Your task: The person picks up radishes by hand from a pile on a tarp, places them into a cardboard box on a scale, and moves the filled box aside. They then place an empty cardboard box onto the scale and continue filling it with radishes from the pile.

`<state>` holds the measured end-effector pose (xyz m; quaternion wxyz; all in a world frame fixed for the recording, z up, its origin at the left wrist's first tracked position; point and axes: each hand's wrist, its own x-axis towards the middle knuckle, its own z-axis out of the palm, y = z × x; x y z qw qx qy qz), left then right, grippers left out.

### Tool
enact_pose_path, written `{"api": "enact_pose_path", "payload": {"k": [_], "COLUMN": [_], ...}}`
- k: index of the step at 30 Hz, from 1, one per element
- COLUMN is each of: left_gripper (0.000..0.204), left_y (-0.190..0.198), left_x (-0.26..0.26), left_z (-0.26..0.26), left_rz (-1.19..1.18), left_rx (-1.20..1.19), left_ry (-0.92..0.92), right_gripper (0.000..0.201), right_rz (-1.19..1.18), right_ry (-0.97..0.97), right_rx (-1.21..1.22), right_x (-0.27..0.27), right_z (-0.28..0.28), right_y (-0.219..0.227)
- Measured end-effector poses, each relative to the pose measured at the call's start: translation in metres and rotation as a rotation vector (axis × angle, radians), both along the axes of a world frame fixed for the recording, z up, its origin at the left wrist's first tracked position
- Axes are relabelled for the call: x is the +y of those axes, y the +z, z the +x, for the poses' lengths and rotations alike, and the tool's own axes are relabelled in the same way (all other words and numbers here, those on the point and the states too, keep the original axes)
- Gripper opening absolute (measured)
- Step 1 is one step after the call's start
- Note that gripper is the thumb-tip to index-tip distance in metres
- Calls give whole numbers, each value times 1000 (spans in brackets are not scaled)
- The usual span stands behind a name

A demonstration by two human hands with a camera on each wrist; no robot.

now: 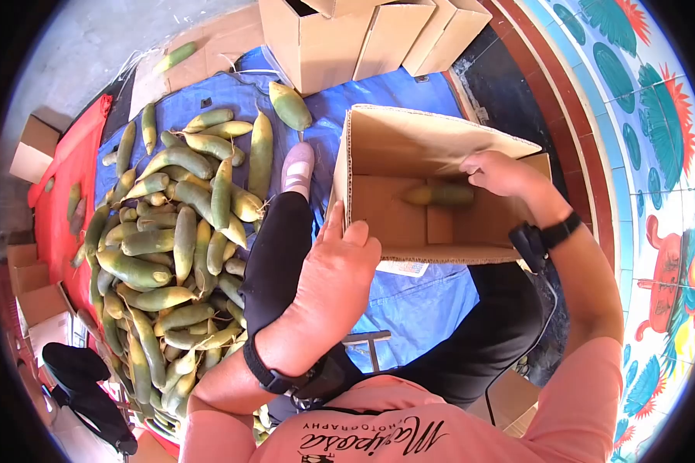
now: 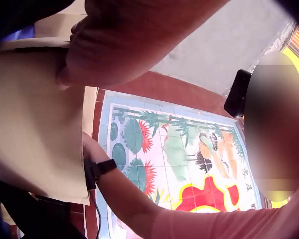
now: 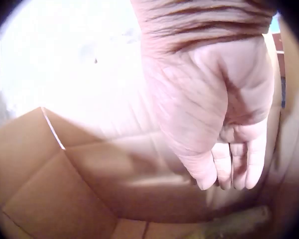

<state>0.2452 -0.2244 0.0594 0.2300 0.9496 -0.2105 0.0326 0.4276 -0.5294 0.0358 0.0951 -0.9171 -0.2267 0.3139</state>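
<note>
A cardboard box [image 1: 425,251] stands tilted between the person's knees, its opening toward the head camera. One green radish [image 1: 452,195] lies inside on the bottom. The left hand [image 1: 336,266] grips the box's left wall at the rim, thumb and fingers on either side of the cardboard; the left wrist view shows that hand at the box [image 2: 35,119] edge. My right hand [image 1: 506,174] reaches into the opening near the far wall. In the right wrist view the right hand [image 3: 209,109] holds nothing, its fingers loosely extended above the radish [image 3: 239,221].
A large heap of green radishes [image 1: 185,235] covers the blue tarp [image 1: 425,305] on the left. A single radish [image 1: 289,106] lies by the person's shoe [image 1: 297,166]. More cardboard boxes [image 1: 324,50] stand ahead; a painted tile wall [image 1: 664,231] runs along the right.
</note>
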Motion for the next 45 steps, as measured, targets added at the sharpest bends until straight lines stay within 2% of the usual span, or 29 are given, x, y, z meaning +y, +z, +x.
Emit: {"api": "enact_pose_path", "payload": {"k": [3, 8, 10, 11, 14, 16, 18, 19, 20, 21, 23, 24, 25, 27, 29, 30, 31, 33, 34, 36, 38, 40, 42, 43, 45], "left_gripper": [13, 15, 15, 15, 13, 12, 13, 14, 17, 17, 21, 24, 24, 24, 23, 23, 23, 21, 21, 20, 18, 16, 18, 24, 33], "left_y": [-3, -9, -9, -10, -6, -6, -2, 1, 4, 6, 9, 8, 7, 6, 5, 5, 5, 6, 8, 9, -1, 0, 0, -2, -6], "left_x": [-4, -8, -11, -12, -14, -13, -12, -10, -7, -5, -3, -2, -1, -2, -2, -3, -3, -4, -5, -5, -10, -12, -13, -15, -13], "left_z": [-2, -4, -7, -9, -8, -6, -5, -4, -3, -2, -2, -1, 0, 1, 2, 1, 0, 1, 0, -4, -1, -3, -5, -4, -8], "left_rz": [1, -95, -52, -1, 59, 192, 196, 204, 146, 147, 37, 32, 31, 35, 41, 49, 50, 59, 64, 92, 52, 97, 129, 156, 28], "left_rx": [-15, -79, -81, -76, -42, 26, 26, 20, 98, 108, 178, 200, 208, 206, 180, 154, 158, 169, 166, 126, 84, 62, 58, 80, -6], "left_ry": [2, 10, 8, 11, -16, -111, -125, -143, -147, -136, -109, -126, -122, -120, -115, -113, -117, -100, -100, -62, -6, 24, 58, 54, 87], "right_gripper": [25, 26, 26, 26, 26, 29, 30, 31, 36, 36, 44, 52, 52, 53, 52, 51, 51, 41, 41, 31, 25, 23, 21, 21, 16], "right_rz": [-65, -266, -434, -440, -441, -398, -430, -457, -599, -601, -474, -518, -521, -297, -300, -300, -299, -516, -511, -369, -40, 242, 259, 306, 275], "right_ry": [-51, -18, 83, 81, -10, -260, -295, -334, -275, -261, -448, -447, -441, -652, -574, -499, -502, -261, -262, 283, 84, 80, 37, -65, -152], "right_rx": [13, -10, 81, 78, 197, 432, 458, 480, 459, 464, 427, 528, 535, 544, 516, 490, 494, 400, 398, 176, 144, -75, -264, -345, -502], "right_x": [20, -6, -16, -19, -21, -13, -32, -26, -23, -23, -30, -26, -25, -20, -13, -7, 1, 16, 18, 26, 35, 39, 43, 40, 28], "right_z": [-37, -49, -34, -27, -9, 1, 14, 17, 23, 25, 28, 33, 31, 23, 20, 16, 17, 30, 29, 27, 1, -42, -85, -109, -146], "right_y": [53, 48, 37, 30, 8, -6, -56, -64, -69, -78, -103, -114, -127, -141, -142, -138, -131, -109, -96, -63, 12, 57, 92, 98, 105]}}
